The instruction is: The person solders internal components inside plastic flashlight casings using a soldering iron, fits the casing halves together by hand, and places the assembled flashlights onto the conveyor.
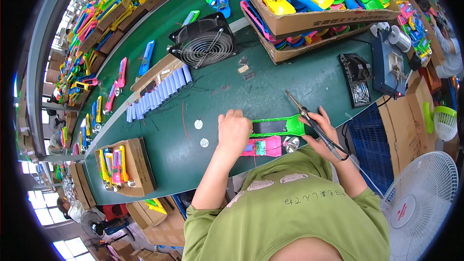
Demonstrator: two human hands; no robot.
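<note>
Holding: my right hand (323, 130) is clamped around the dark handle of a soldering iron (309, 118), its metal tip pointing up and to the far left, clear of the surface.
Left hand: my left hand (234, 133) is curled, fingers together, pressing down on the left ends of two plastic casings; I cannot tell how much of them it actually grips.
Green casing: the green casing (282, 127) lies flat on the green surface (270, 87) between my two hands, with a dark panel along its middle.
Pink casing: the pink casing (265, 147) lies just beside the green one on the near side, with a round shiny reflector (291, 144) at its right end.
Small discs: two small white discs (198, 124) sit on the surface just left of my left hand.
Red wire: a thin red wire (183, 121) lies left of the discs.
Far left: a row of pale blue battery cells (159, 93) leans against a flat cardboard box.
Far middle: a black fan (203, 43) stands on the surface.
Far right: cardboard boxes (309, 19) hold many bright casings; right of them sit a black tray (356, 79) and a blue soldering station (389, 67).
Near left: an open cardboard box (126, 166) holds more coloured pieces.
</note>
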